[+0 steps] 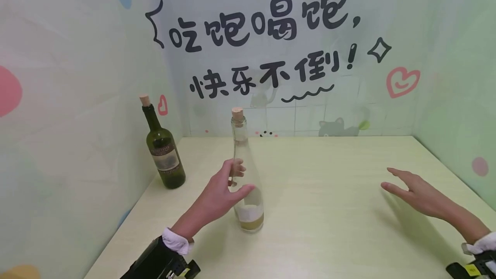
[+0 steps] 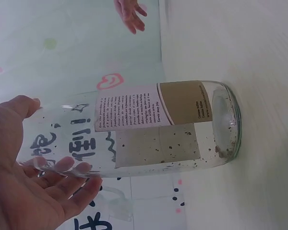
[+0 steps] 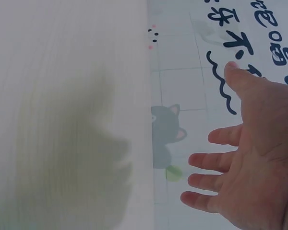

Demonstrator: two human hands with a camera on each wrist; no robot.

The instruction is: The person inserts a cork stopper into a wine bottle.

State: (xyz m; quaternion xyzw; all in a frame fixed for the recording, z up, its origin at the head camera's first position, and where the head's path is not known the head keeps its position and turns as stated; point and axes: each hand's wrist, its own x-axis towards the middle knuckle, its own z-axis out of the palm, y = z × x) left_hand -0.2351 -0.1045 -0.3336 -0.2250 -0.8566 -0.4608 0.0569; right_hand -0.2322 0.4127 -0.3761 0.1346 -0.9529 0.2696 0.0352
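Note:
A clear glass bottle [image 1: 249,167] with a cork in its neck stands upright on the table, a little pale liquid or label colour low inside. My left hand [image 1: 218,190] is around its middle, thumb across the near side and fingers behind the glass. In the left wrist view, the bottle's back label [image 2: 134,106] faces the camera. There the fingers [image 2: 77,194] of my left hand look loosely bent and spread; firm contact cannot be made out. Off to the right, my right hand [image 1: 420,193] hovers above the table with nothing in it, fingers [image 3: 209,160] extended.
A dark green wine bottle [image 1: 166,158] with a cork stands at the left, close to the left wall. Pale walls enclose the light wooden table [image 1: 329,227] at the back and both sides. Black lettering [image 1: 267,25] covers the back wall.

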